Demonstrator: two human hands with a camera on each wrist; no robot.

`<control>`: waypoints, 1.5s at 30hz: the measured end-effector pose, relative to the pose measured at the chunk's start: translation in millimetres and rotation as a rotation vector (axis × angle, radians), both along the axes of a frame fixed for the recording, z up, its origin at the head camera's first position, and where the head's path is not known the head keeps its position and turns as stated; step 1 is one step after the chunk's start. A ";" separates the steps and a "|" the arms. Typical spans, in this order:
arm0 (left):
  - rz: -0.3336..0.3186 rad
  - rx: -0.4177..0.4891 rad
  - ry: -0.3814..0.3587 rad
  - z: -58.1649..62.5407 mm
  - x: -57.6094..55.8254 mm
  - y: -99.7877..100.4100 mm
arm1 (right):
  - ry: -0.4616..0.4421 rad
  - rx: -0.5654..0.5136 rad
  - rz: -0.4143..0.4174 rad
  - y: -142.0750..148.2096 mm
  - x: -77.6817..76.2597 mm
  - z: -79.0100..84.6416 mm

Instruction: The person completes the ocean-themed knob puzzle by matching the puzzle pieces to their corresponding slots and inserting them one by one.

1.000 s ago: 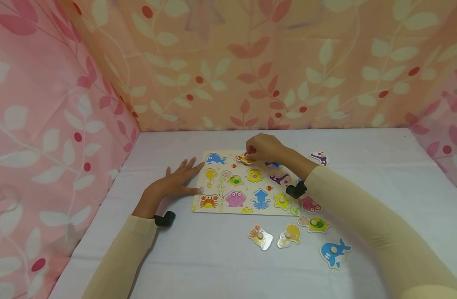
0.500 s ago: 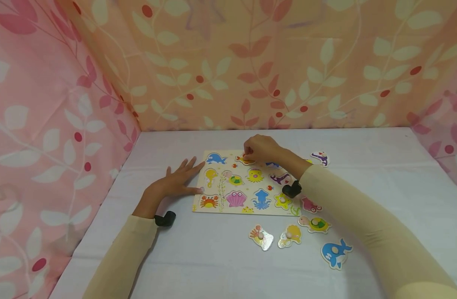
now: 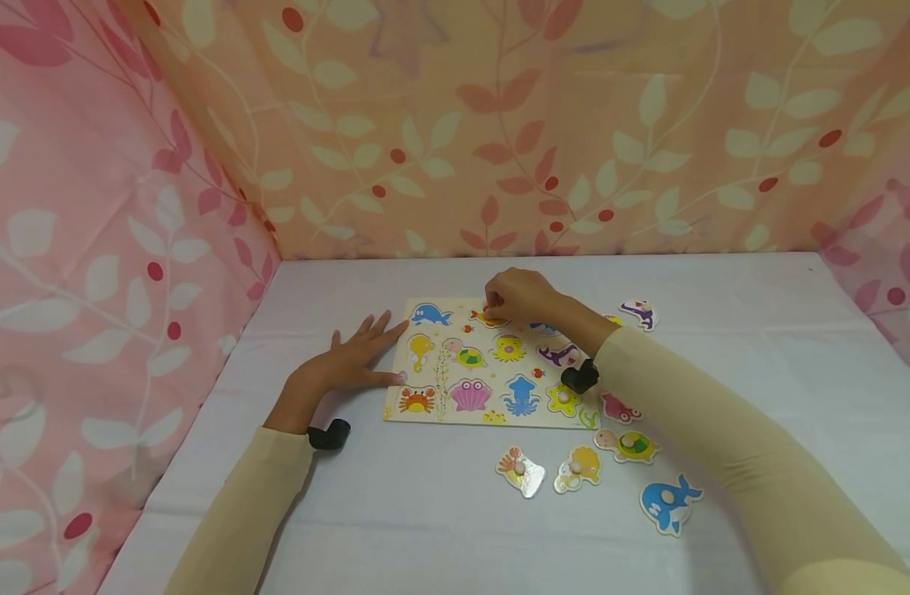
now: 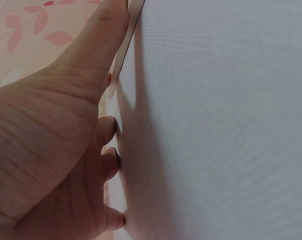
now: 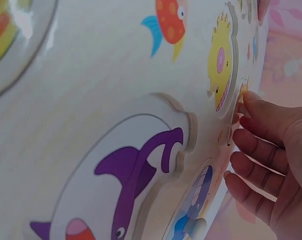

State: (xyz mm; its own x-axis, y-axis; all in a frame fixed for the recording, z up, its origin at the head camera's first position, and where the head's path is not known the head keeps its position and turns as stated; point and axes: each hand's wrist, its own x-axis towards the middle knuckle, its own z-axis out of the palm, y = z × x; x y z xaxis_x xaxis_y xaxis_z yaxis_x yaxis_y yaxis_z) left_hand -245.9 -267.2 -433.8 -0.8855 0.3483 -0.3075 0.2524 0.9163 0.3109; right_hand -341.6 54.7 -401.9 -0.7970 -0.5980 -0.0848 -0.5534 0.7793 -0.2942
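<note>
A wooden puzzle board [image 3: 460, 307] with sea-animal slots lies on the white table. My right hand [image 3: 527, 297] is over its top row, thumb and fingertips pinching an orange fish puzzle piece [image 3: 478, 316] at the fish slot. The fingers cover most of that piece; in the right wrist view the hand [image 5: 270, 155] is at the board's far edge. My left hand [image 3: 354, 357] lies at the board's left side, fingers spread, thumb touching the edge. A yellow starfish piece [image 3: 563, 400] with a knob sits in the bottom row, and a blue whale piece [image 5: 193, 212] at top right.
Loose knobbed pieces lie around the board: a crab piece [image 3: 527, 478], a seahorse piece [image 3: 588, 463], a turtle piece [image 3: 640, 447], a blue whale-like piece [image 3: 659, 500], a pink piece [image 3: 616, 408] and a purple piece [image 3: 640, 316]. A patterned curtain [image 3: 455, 165] hangs behind.
My right hand has shifted slightly left with the fish piece, which now lies flatter at its slot. My left hand has stayed in place.
</note>
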 end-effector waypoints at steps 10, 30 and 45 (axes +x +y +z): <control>0.000 0.017 -0.009 1.9 1.2 1.0 | -0.011 0.029 -0.022 1.8 3.1 2.7; -0.025 0.005 0.000 -3.8 -4.5 -2.6 | 0.083 -0.091 -0.003 63.2 37.9 20.3; -0.031 0.020 0.006 -0.3 -1.6 -0.1 | 0.059 -0.111 -0.072 112.5 114.3 31.1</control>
